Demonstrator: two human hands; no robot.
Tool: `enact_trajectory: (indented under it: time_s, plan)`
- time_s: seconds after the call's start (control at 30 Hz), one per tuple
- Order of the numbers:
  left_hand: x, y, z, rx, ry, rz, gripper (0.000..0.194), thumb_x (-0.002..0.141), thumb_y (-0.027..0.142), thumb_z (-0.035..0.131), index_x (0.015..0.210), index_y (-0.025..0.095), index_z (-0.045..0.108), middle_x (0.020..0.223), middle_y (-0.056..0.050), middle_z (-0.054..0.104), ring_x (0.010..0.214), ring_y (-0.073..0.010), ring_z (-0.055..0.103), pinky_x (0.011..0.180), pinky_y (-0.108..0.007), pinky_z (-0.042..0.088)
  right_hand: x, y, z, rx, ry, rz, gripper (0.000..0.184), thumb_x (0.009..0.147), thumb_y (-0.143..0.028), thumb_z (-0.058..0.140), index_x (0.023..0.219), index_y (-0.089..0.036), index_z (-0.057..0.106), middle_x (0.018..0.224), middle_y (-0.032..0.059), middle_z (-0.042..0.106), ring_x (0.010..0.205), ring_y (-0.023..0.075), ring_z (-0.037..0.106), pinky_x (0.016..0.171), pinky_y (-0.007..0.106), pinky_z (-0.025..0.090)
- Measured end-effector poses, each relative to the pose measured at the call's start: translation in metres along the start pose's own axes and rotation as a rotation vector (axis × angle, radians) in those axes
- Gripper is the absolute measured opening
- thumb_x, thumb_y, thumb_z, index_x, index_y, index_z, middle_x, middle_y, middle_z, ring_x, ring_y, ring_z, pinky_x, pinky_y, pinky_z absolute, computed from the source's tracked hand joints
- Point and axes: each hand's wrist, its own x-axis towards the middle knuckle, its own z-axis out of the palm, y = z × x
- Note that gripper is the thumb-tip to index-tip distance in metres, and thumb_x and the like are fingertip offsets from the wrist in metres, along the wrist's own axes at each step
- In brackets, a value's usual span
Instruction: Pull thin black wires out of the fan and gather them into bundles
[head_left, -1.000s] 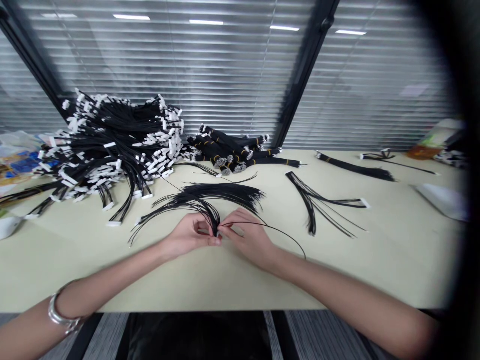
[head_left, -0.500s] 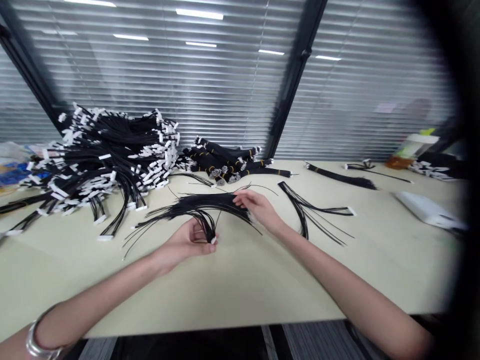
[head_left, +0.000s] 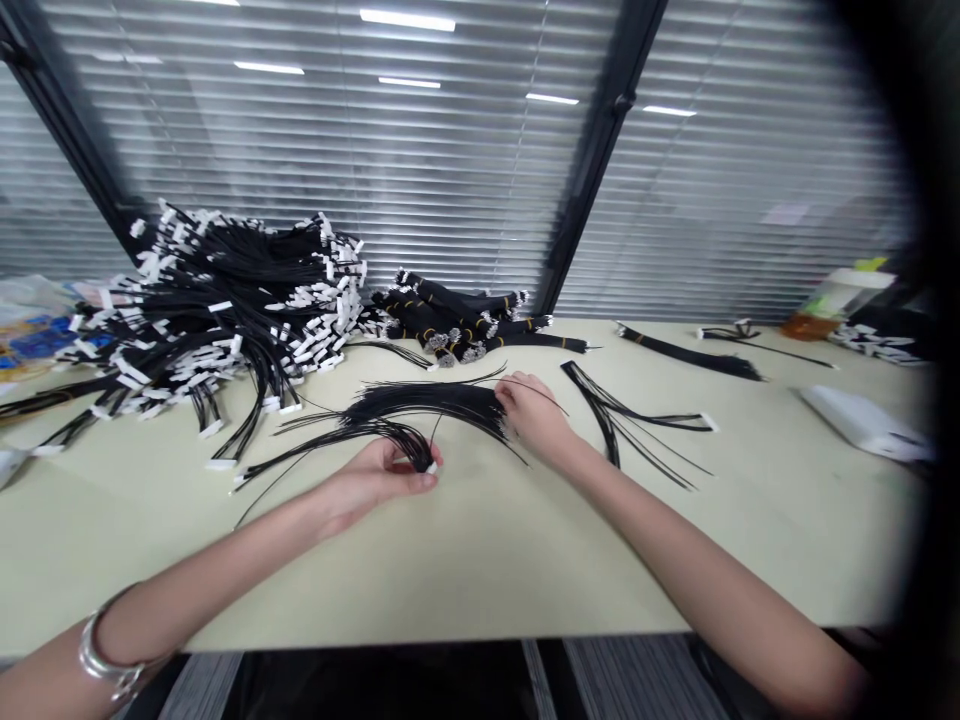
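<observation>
My left hand [head_left: 382,475] is closed around the end of a black wire harness [head_left: 367,432], near its small white connector [head_left: 431,467]. The harness wires fan out to the left over the table, and one thin wire sticks up beside the connector. Just behind lies a loose bundle of cut black wires [head_left: 427,398]. At the bundle's right end, my right hand [head_left: 531,412] pinches a single black wire [head_left: 551,396], which runs past the fingers to the right. The fingertips are partly hidden behind the hand.
A large heap of black harnesses with white connectors [head_left: 240,290] covers the back left. Behind the loose wires lie tied wire bundles [head_left: 457,320]. To the right are a split harness [head_left: 622,410], another wire bundle [head_left: 690,355], a white box-like device [head_left: 862,422] and a container [head_left: 832,300].
My right hand has shifted slightly right and its fingers have closed on a wire. My left hand keeps the harness, whose wires now spread lower to the left. The camera view has shifted slightly.
</observation>
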Motion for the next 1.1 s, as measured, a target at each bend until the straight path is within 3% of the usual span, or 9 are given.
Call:
enact_trajectory:
  time_s: [0.2,0.37,0.5,0.53,0.6,0.7,0.77,0.9,1.1]
  plan:
    - [0.000,0.001,-0.002,0.017,0.038,0.005,0.040,0.069,0.028,0.076,0.105,0.019,0.060,0.111,-0.005,0.058,0.092,-0.0140,0.054,0.082,-0.025,0.043,0.000,0.003,-0.024,0.148,-0.096,0.116,0.016,0.077,-0.011,0.050,0.077,-0.017,0.065,0.083,0.0087,0.059,0.086,0.0226,0.051,0.081,0.038,0.039]
    - [0.000,0.002,-0.003,0.013,0.081,0.002,0.040,0.071,0.030,0.074,0.105,0.019,0.058,0.111,-0.004,0.056,0.086,-0.0108,0.053,0.078,-0.023,0.045,-0.010,-0.024,-0.030,0.514,-0.505,0.143,0.016,0.079,-0.024,0.058,0.089,-0.017,0.068,0.081,0.0047,0.065,0.067,0.0138,0.057,0.056,0.026,0.043]
    - [0.000,-0.001,-0.003,0.117,0.038,0.038,0.042,0.068,0.030,0.076,0.104,0.018,0.057,0.105,-0.005,0.058,0.087,-0.0147,0.056,0.076,-0.026,0.045,-0.029,-0.061,-0.018,1.129,-0.870,0.299,0.023,0.073,-0.025,0.068,0.092,-0.014,0.062,0.083,0.0022,0.062,0.069,0.0088,0.056,0.066,0.023,0.045]
    - [0.000,-0.002,-0.002,0.131,0.014,0.052,0.042,0.068,0.029,0.076,0.104,0.017,0.057,0.105,-0.005,0.059,0.089,-0.0158,0.057,0.078,-0.028,0.045,-0.034,-0.070,-0.013,1.239,-0.868,0.326,0.024,0.073,-0.025,0.069,0.092,-0.015,0.060,0.083,0.0017,0.061,0.070,0.0083,0.056,0.067,0.022,0.044]
    - [0.001,-0.003,-0.002,0.134,-0.029,0.069,0.042,0.070,0.027,0.075,0.105,0.017,0.055,0.105,-0.006,0.060,0.095,-0.0179,0.058,0.084,-0.031,0.045,-0.042,-0.084,-0.005,1.323,-0.740,0.323,0.022,0.074,-0.027,0.069,0.089,-0.015,0.058,0.081,0.0008,0.059,0.069,0.0078,0.055,0.067,0.022,0.042]
    - [0.001,-0.006,-0.001,0.169,-0.036,0.079,0.040,0.073,0.027,0.071,0.107,0.018,0.051,0.105,-0.006,0.059,0.097,-0.0183,0.057,0.087,-0.033,0.044,-0.048,-0.095,0.003,1.248,-0.452,0.245,0.019,0.077,-0.030,0.066,0.082,-0.016,0.055,0.083,0.0011,0.058,0.071,0.0086,0.053,0.069,0.024,0.042]
    - [0.001,-0.008,-0.001,0.238,-0.036,0.094,0.037,0.073,0.027,0.070,0.103,0.017,0.051,0.096,-0.004,0.059,0.089,-0.0164,0.058,0.081,-0.030,0.046,-0.049,-0.097,0.004,1.129,-0.335,0.188,0.017,0.079,-0.030,0.064,0.081,-0.016,0.055,0.086,0.0018,0.058,0.075,0.0102,0.054,0.073,0.026,0.042]
    - [0.001,-0.006,0.001,0.340,-0.046,0.125,0.026,0.072,0.024,0.070,0.089,0.014,0.053,0.078,0.000,0.055,0.072,-0.0125,0.054,0.069,-0.026,0.044,-0.050,-0.096,0.000,0.871,-0.262,0.069,0.011,0.084,-0.027,0.056,0.082,-0.017,0.056,0.083,0.0019,0.059,0.078,0.0125,0.054,0.073,0.027,0.042]
    - [0.000,-0.001,0.003,0.406,0.002,0.129,0.031,0.070,0.026,0.070,0.095,0.013,0.055,0.083,-0.003,0.057,0.074,-0.0144,0.055,0.072,-0.029,0.046,-0.052,-0.097,-0.007,0.655,-0.200,-0.016,0.009,0.084,-0.025,0.056,0.083,-0.017,0.059,0.080,0.0016,0.061,0.075,0.0133,0.055,0.068,0.027,0.041]
